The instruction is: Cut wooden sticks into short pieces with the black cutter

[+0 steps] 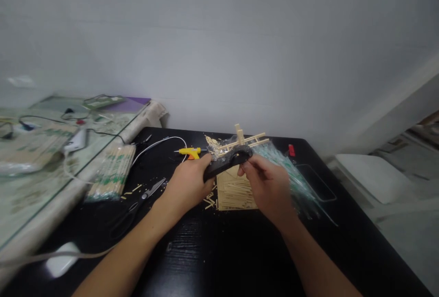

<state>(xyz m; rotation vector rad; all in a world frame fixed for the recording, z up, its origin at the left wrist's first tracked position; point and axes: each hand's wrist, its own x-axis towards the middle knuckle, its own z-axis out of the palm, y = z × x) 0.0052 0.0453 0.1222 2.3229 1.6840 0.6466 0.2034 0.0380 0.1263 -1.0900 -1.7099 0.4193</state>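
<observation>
My left hand (190, 180) is closed around a long black tool (226, 162) with a curved far end; its exact kind is not clear. At that far end my right hand (269, 182) has its fingertips pinched together, and whatever lies between them is hidden. Below both hands is a flat pile of thin wooden sticks (236, 192). Just beyond the tool sits a small frame of joined wooden sticks (252, 139), partly covered by it. A yellow glue gun (190, 152) rests beyond my left hand.
Scissors (152, 189) and wood scraps lie on the black table (206, 256). Bagged sticks (113, 171) stand at the left, clear-green plastic packaging (302, 178) at the right. A red item (291, 150) is near the back edge. A white cable (85, 255) crosses the left front.
</observation>
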